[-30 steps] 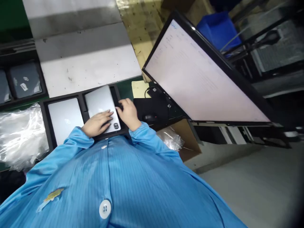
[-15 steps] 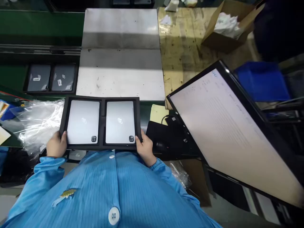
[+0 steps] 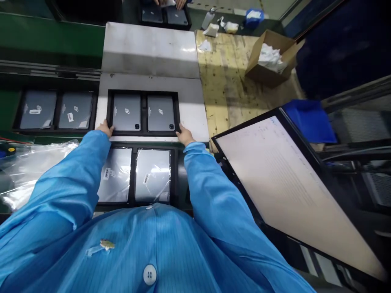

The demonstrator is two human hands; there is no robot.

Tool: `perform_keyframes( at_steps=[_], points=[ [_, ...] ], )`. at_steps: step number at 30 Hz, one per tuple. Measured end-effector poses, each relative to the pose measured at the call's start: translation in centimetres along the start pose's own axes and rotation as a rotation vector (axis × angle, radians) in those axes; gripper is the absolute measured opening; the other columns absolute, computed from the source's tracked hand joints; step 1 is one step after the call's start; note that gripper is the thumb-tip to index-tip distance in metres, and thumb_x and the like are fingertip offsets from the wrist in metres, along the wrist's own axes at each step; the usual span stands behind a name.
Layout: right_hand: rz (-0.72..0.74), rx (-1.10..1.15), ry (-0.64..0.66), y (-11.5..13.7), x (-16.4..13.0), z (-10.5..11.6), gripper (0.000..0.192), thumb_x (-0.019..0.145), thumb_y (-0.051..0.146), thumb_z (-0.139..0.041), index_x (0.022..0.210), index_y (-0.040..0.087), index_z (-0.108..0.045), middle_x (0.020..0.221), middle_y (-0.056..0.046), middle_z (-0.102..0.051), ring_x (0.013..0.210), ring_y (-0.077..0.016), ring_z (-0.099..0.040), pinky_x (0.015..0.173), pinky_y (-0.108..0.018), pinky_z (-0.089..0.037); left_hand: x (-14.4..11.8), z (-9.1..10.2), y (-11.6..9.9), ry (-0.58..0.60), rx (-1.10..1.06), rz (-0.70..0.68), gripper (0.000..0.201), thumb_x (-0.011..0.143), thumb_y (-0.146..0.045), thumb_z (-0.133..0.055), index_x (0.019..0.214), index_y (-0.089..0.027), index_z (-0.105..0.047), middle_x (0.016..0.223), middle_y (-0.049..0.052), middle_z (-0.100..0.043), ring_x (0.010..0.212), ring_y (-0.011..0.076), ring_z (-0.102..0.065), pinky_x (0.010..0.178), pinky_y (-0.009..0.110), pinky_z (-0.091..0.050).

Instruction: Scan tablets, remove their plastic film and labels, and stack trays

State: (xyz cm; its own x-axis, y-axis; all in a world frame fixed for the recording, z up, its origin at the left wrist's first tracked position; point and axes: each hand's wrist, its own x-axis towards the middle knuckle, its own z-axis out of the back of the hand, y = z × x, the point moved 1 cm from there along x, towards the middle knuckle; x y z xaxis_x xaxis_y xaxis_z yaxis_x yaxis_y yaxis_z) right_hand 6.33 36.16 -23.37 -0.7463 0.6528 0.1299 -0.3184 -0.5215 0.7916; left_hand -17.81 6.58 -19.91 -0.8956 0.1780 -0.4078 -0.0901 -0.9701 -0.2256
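- The left hand (image 3: 105, 128) grasps the near left corner of a black tray (image 3: 143, 133), its thumb at the rim
- The right hand (image 3: 185, 134) grasps the near right corner of that same tray, thumb up against the outer edge
- The black tray is at the near part of a white board (image 3: 193, 97); whether its full weight rests there, I cannot tell
- Inside it are two dark grey tablets, a left tablet (image 3: 126, 112) and a right tablet (image 3: 160, 114), one in each compartment, backs up, each with its camera at the near right corner
- Nearer the body, between the two blue sleeves, is a second tray (image 3: 174, 175) with two silver tablets (image 3: 152, 179) in clear film, a barcode label on each
- The left sleeve (image 3: 69, 175) covers part of that tray's left side
- To the left of the white board, a third tray (image 3: 58, 128) carries two more tablets (image 3: 38, 110) with white labels
- Clear plastic (image 3: 33, 167) lies crumpled at the near left
- A tilted monitor (image 3: 287, 175) fills the right side, with a blue bin (image 3: 310, 120) behind it
- Farther right, a cardboard box (image 3: 259, 75) holds white crumpled material
- At the far edge, another person's hands (image 3: 181, 4) are over a far tray (image 3: 165, 25)
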Motion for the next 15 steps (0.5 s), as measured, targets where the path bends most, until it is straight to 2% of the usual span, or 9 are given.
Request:
perform_keyframes(
  at_steps=[2, 3, 5, 7, 8, 9, 11, 13, 15],
  points=[
    [-0.031, -0.035, 0.018, -0.5, -0.7, -0.3, 0.043, 0.104, 0.041, -0.068, 0.139, 0.016, -0.062, 0.139, -0.012, -0.064, 0.117, -0.0247, -0.068, 0.100, -0.048, -0.060, -0.6, -0.2, 1.1, 0.061, -0.063, -0.056, 0.074, 0.103, -0.026, -0.058, 0.167, -0.001, -0.030, 0.160, 0.027, -0.048, 0.144, 0.0331, -0.054, 0.119, 0.040, -0.040],
    [-0.047, -0.051, 0.026, -0.9, -1.3, -0.2, 0.043, 0.104, 0.041, -0.068, 0.140, 0.018, -0.063, 0.140, -0.012, -0.064, 0.120, -0.0257, -0.067, 0.103, -0.049, -0.059, -1.4, 0.3, 2.2, 0.049, -0.092, -0.094, 0.072, 0.104, -0.026, -0.055, 0.167, -0.002, -0.030, 0.162, 0.026, -0.045, 0.146, 0.0324, -0.052, 0.121, 0.041, -0.038],
    [-0.081, -0.081, 0.037, -1.7, -3.3, 0.4, 0.043, 0.106, 0.043, -0.062, 0.144, 0.022, -0.062, 0.144, -0.012, -0.064, 0.129, -0.0270, -0.064, 0.111, -0.051, -0.055, -3.7, 2.0, 5.5, -0.081, -0.099, -0.115, 0.058, 0.107, -0.030, -0.046, 0.160, -0.004, -0.044, 0.157, 0.022, -0.052, 0.144, 0.0330, -0.053, 0.122, 0.045, -0.038],
    [-0.116, -0.109, 0.009, -2.4, -6.7, 1.5, 0.048, 0.109, 0.045, -0.048, 0.149, 0.022, -0.059, 0.148, -0.014, -0.062, 0.139, -0.0265, -0.058, 0.121, -0.052, -0.047, -6.7, 3.6, 9.7, -0.205, -0.012, -0.006, 0.050, 0.108, -0.035, -0.040, 0.144, -0.005, -0.059, 0.143, 0.021, -0.063, 0.135, 0.0368, -0.059, 0.116, 0.051, -0.043],
    [-0.129, -0.122, -0.023, -2.6, -9.0, 2.1, 0.052, 0.109, 0.047, -0.043, 0.151, 0.021, -0.058, 0.149, -0.015, -0.062, 0.143, -0.0272, -0.056, 0.124, -0.053, -0.043, -8.2, 4.0, 11.8, -0.167, 0.055, 0.082, 0.049, 0.107, -0.038, -0.041, 0.136, -0.005, -0.063, 0.136, 0.022, -0.067, 0.130, 0.0398, -0.061, 0.112, 0.053, -0.046],
    [-0.138, -0.135, -0.061, -2.6, -11.5, 2.6, 0.055, 0.108, 0.049, -0.040, 0.151, 0.019, -0.059, 0.150, -0.017, -0.062, 0.145, -0.0289, -0.053, 0.126, -0.056, -0.039, -9.7, 4.1, 13.7, -0.076, 0.115, 0.165, 0.048, 0.105, -0.042, -0.042, 0.127, -0.005, -0.065, 0.129, 0.024, -0.069, 0.126, 0.0425, -0.063, 0.108, 0.055, -0.048],
    [-0.152, -0.149, -0.087, -2.1, -17.1, 3.1, 0.060, 0.106, 0.054, -0.042, 0.150, 0.018, -0.060, 0.151, -0.019, -0.060, 0.149, -0.0321, -0.051, 0.127, -0.059, -0.037, -12.2, 3.0, 16.7, 0.188, 0.154, 0.257, 0.050, 0.104, -0.049, -0.041, 0.111, -0.007, -0.067, 0.122, 0.028, -0.070, 0.123, 0.0468, -0.064, 0.104, 0.055, -0.049],
    [-0.185, -0.142, -0.009, -1.0, -22.5, 2.7, 0.067, 0.102, 0.060, -0.048, 0.154, 0.018, -0.055, 0.154, -0.020, -0.057, 0.149, -0.0340, -0.050, 0.126, -0.060, -0.039, -13.8, 1.1, 18.2, 0.345, 0.092, 0.253, 0.050, 0.106, -0.052, -0.040, 0.098, -0.009, -0.065, 0.118, 0.028, -0.070, 0.124, 0.0470, -0.063, 0.104, 0.052, -0.048],
    [-0.236, -0.135, 0.076, 0.1, -26.5, 1.6, 0.075, 0.100, 0.063, -0.051, 0.159, 0.016, -0.048, 0.158, -0.021, -0.053, 0.151, -0.0354, -0.049, 0.125, -0.060, -0.040, -14.3, -1.0, 18.5, 0.354, 0.015, 0.234, 0.046, 0.107, -0.050, -0.041, 0.100, -0.009, -0.062, 0.121, 0.029, -0.069, 0.127, 0.0447, -0.062, 0.105, 0.048, -0.047]
  ],
)
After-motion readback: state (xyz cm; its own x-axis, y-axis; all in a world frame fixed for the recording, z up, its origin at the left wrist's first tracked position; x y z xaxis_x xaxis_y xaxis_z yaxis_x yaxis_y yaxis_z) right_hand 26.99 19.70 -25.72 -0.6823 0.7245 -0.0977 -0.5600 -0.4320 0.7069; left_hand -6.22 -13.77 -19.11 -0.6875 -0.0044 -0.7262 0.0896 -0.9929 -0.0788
